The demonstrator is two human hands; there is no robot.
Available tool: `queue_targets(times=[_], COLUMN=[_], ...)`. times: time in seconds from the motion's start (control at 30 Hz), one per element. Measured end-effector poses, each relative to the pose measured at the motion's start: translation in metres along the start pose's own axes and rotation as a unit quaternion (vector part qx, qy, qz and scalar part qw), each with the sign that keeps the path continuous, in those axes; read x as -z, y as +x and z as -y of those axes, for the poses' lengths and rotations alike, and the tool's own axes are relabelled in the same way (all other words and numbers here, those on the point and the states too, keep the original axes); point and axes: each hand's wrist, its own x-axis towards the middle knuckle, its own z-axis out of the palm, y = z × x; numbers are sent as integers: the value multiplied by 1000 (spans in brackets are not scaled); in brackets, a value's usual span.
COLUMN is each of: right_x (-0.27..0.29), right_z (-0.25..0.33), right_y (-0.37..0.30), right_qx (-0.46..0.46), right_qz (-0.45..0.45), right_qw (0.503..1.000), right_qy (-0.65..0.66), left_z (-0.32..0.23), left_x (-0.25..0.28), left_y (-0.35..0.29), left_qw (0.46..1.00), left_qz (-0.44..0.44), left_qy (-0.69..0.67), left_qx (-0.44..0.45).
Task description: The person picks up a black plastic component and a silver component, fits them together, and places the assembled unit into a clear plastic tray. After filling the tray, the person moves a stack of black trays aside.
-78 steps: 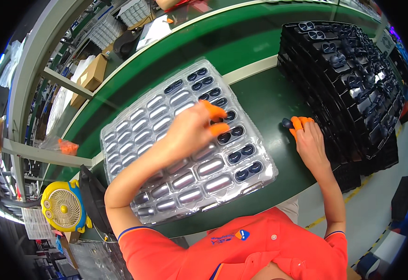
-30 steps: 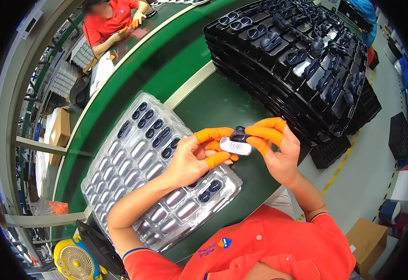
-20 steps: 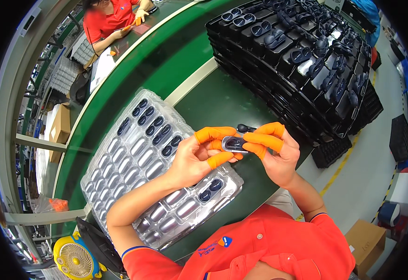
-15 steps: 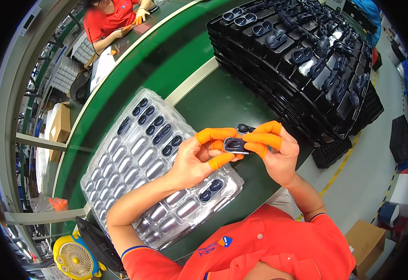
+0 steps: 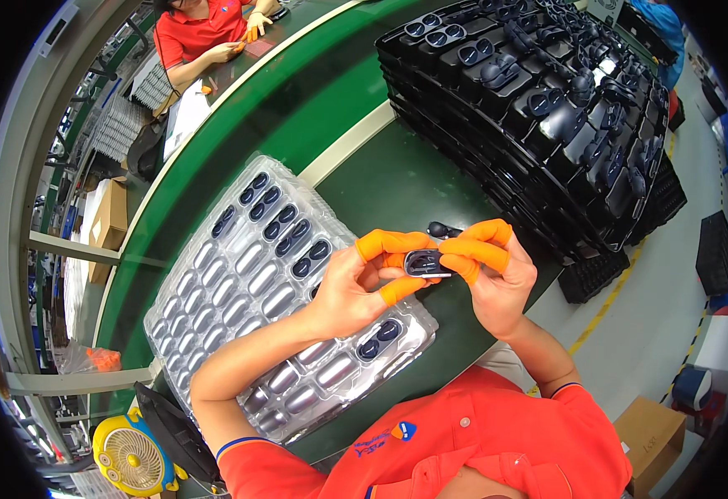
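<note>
My left hand [image 5: 356, 279], with orange finger cots, grips a small dark oval case [image 5: 424, 264] by its left end. The case has a glossy hollow facing up and a pale rim; it resembles an earbud case. My right hand [image 5: 497, 274], also in orange finger cots, pinches the right end of the same case. Just behind the fingers lies another small dark piece [image 5: 441, 229] on the green table. Under my left forearm is a clear plastic tray [image 5: 239, 308] with oval pockets; several hold dark pieces with paired round wells [image 5: 378, 339].
Stacked black trays [image 5: 539, 108] at the far right carry many dark glossy parts. A green conveyor [image 5: 247, 125] curves past on the left. Across it sits a co-worker in a red shirt [image 5: 202, 37]. A yellow fan [image 5: 133, 457] stands at lower left, a cardboard box [image 5: 651, 437] at lower right.
The case and both hands have shifted slightly right in the picture. The case's hollow shows a little more openly. Both hands keep their hold.
</note>
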Motion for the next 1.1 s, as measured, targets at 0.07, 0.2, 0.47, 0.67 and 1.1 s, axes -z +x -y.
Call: queue_targets(times=[0.07, 0.2, 0.47, 0.67, 1.1], right_x=[0, 1, -4, 3, 8], right_z=[-1, -8, 3, -9, 1], right_y=[-1, -5, 3, 1, 17], right_qx=[6, 28, -128, 134, 252], right_qz=[0, 17, 72, 123, 190], right_qw=[1000, 999, 989, 970, 929], right_qy=[-9, -15, 5, -158, -194], left_z=[1, 2, 9, -3, -7], left_x=[1, -2, 3, 0, -2], left_y=[0, 0, -1, -1, -9], left_qw=[1000, 999, 997, 991, 929], left_qz=[7, -16, -45, -63, -36], left_qy=[15, -39, 3, 116, 350], left_qx=[-5, -17, -56, 8, -115])
